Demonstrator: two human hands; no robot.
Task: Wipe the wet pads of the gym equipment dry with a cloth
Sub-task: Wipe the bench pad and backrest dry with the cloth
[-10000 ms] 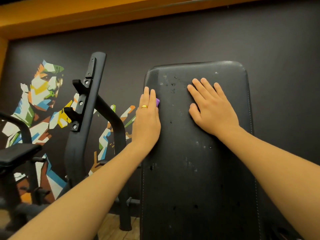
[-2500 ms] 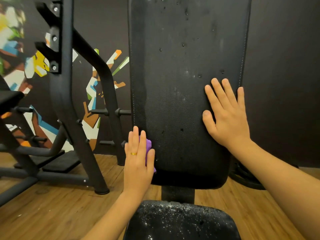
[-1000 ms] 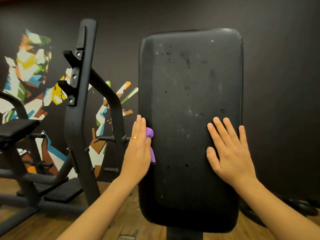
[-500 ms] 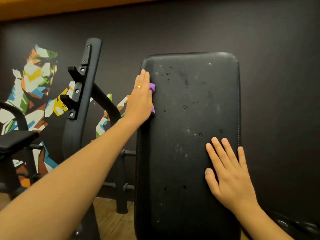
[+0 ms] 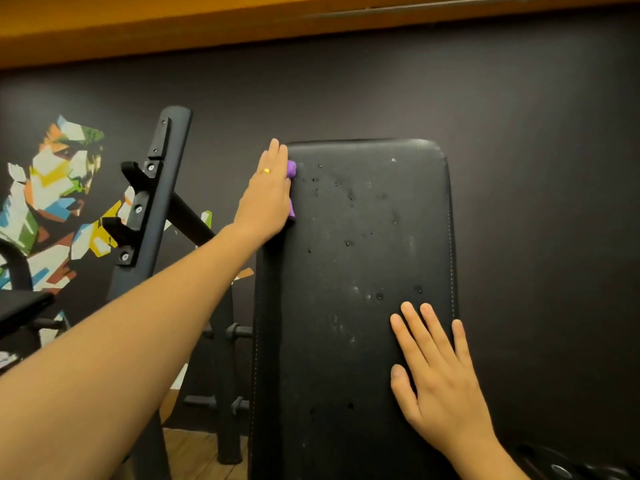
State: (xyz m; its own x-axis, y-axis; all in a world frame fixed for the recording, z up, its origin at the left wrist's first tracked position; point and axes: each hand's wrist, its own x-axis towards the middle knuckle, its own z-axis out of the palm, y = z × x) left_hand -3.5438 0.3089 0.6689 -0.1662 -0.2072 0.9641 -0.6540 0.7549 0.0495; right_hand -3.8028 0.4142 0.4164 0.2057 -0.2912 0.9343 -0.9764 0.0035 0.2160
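Purple cloth (image 5: 292, 174) pressed under flat left hand (image 5: 268, 195) at back pad (image 5: 346, 306) top-left corner; right hand (image 5: 440, 379) flat lower right

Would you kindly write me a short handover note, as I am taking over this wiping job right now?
Left hand: flat, pressing the purple cloth against the back pad at its upper left edge.
Right hand: flat on the pad's lower right.
Done: the pad's left strip looks mostly free of drops.
Left: water droplets dot the upper and middle face; wipe those next.
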